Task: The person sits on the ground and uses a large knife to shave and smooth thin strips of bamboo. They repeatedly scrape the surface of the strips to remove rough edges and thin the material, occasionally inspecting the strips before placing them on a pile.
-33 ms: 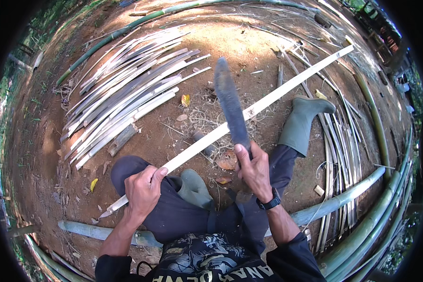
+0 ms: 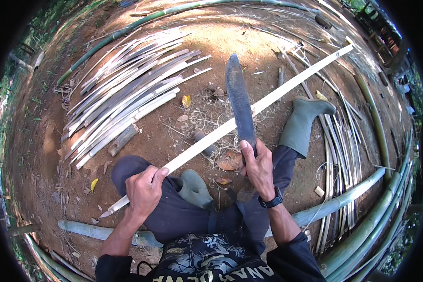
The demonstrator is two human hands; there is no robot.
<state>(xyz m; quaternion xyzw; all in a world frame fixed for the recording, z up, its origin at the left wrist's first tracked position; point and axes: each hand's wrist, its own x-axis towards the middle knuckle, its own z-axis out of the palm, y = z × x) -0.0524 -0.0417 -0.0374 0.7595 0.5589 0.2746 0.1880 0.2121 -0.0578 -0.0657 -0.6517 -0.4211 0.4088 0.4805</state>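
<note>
My left hand [image 2: 144,189] is closed around a long pale bamboo strip [image 2: 199,146] near its lower left end. The strip slants up to the far right, and its near end tapers to a point beyond my hand. In my right hand [image 2: 258,170] is a machete [image 2: 240,99], gripped at the handle, which my fingers mostly hide. Its wide dark blade points away from me and crosses over the strip near the middle. Whether the blade touches the strip, I cannot tell.
A pile of split bamboo strips [image 2: 131,98] lies at the left, and another bundle [image 2: 340,160] at the right. A green bamboo pole [image 2: 322,211] runs behind my legs. Thicker poles [image 2: 371,230] lie at the lower right. Thin shavings [image 2: 209,115] litter the dirt.
The machete and my right hand have shifted slightly right, the blade moving along the strip toward its far end. My left hand and the strip look nearly still.
</note>
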